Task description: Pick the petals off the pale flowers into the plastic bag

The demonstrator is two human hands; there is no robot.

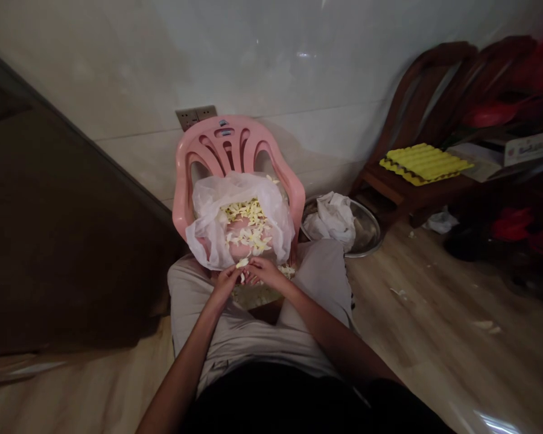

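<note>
A clear plastic bag (207,220) lies open on the seat of a pink plastic chair (228,140), holding a heap of pale yellow slices (247,226). My left hand (224,285) and my right hand (265,272) meet just in front of the bag, over my lap. Between their fingers is a small pale yellow piece (242,263). I cannot tell what food the slices are. More pale pieces (287,272) lie below the bag's near edge, to the right of my right hand.
A steel basin (366,226) holding a white cloth or bag stands right of the pink chair. Further right, a wooden chair (389,184) carries a yellow egg tray (425,164). Behind is a tiled wall with a socket (196,117). Scraps lie on the wooden floor (416,313).
</note>
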